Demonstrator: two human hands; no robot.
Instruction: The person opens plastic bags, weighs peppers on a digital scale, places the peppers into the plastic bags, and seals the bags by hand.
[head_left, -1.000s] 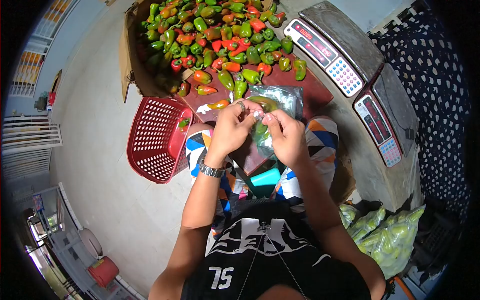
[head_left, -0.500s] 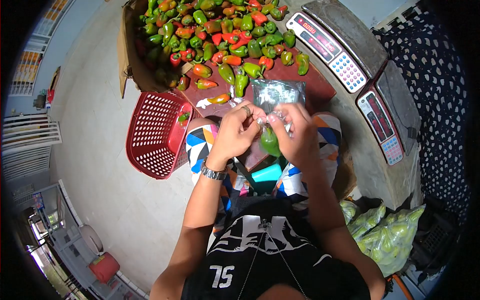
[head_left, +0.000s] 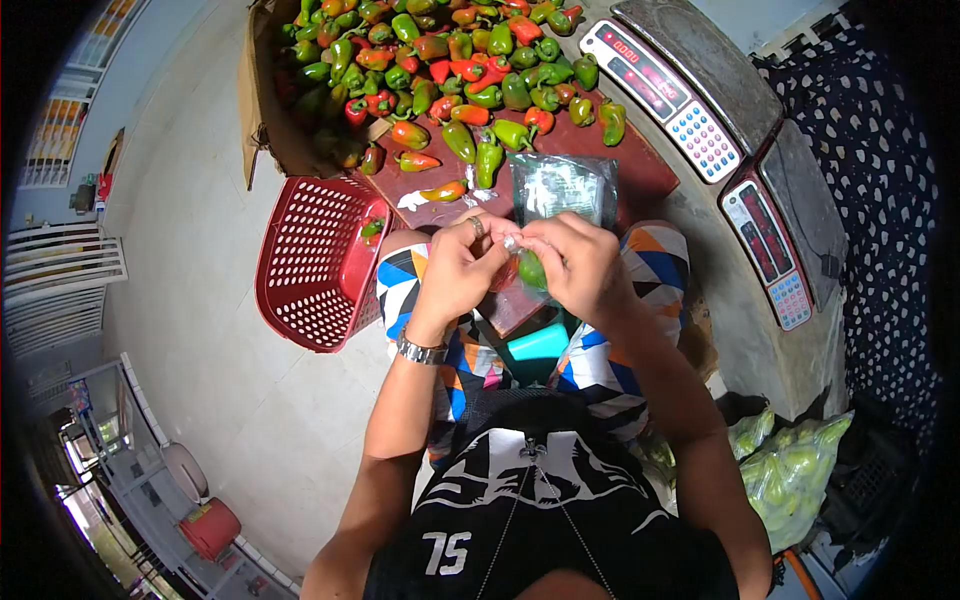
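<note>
My left hand and my right hand meet over the low red table, fingertips pinched together on the gathered top of a small clear plastic bag. Below the fingers hangs the bag of peppers, with green and some red showing through. A ring and a metal watch are on the left side. Just beyond my hands lies a flat stack of clear plastic bags. Loose green, red and orange peppers spread over the far part of the table, some close to my left hand.
A cardboard box lies on its side around the pepper pile. The red perforated basket at the left holds a pepper. Two digital scales stand right. Filled clear bags lie at lower right; something turquoise is between the knees.
The hanging bag of peppers has turned and swung under my fingers. My right hand moved off a little, then came back against my left at the bag's top.
</note>
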